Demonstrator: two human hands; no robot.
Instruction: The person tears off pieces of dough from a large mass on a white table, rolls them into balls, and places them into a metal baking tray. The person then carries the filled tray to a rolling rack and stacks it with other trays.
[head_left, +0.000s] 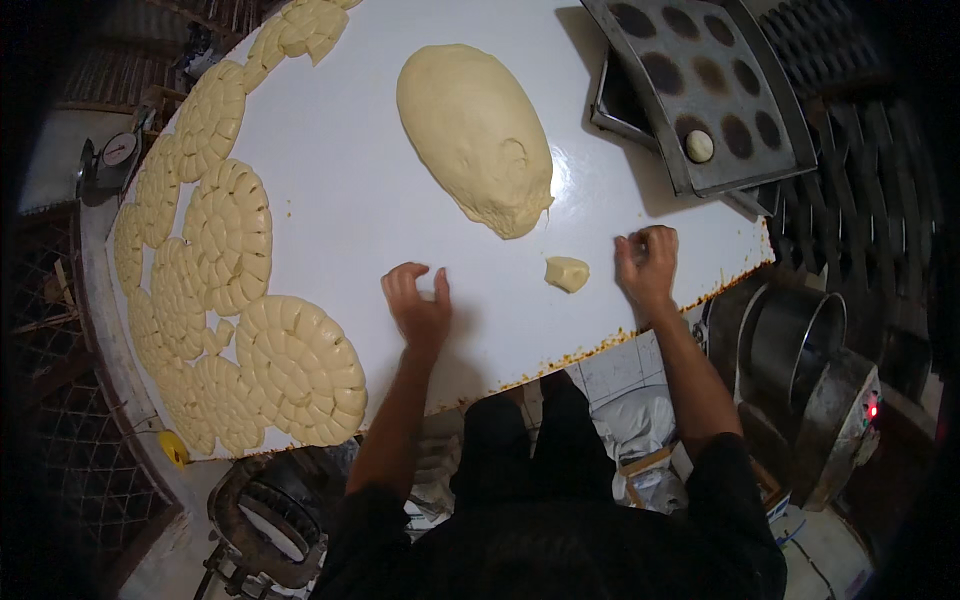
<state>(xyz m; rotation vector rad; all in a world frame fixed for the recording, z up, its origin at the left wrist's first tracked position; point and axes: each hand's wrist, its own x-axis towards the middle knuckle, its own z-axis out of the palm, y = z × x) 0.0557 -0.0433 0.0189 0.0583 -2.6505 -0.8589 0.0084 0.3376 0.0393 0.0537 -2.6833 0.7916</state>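
Observation:
My left hand (420, 304) is above the white tabletop (337, 150), fingers curled and thumb apart, with nothing seen in it. Near the table's front edge, my right hand (649, 266) has bent fingers and the thumb apart; its palm is partly hidden. A small cut piece of dough (568, 274) lies between my hands, nearer the right one. Beyond it rests a large oval mass of dough (476, 127). Rounds of dough divided into segments (300, 367) cover the table's left side. One dough ball (699, 146) sits in the near corner of a metal baking tray (709, 75).
The tilted tray rests over another metal pan (622, 101) at the back right. A dial scale (118, 150) stands beyond the left edge. Right of the table are a round metal container (799, 337) and a machine with a red light (840, 427). The front edge is rust-stained.

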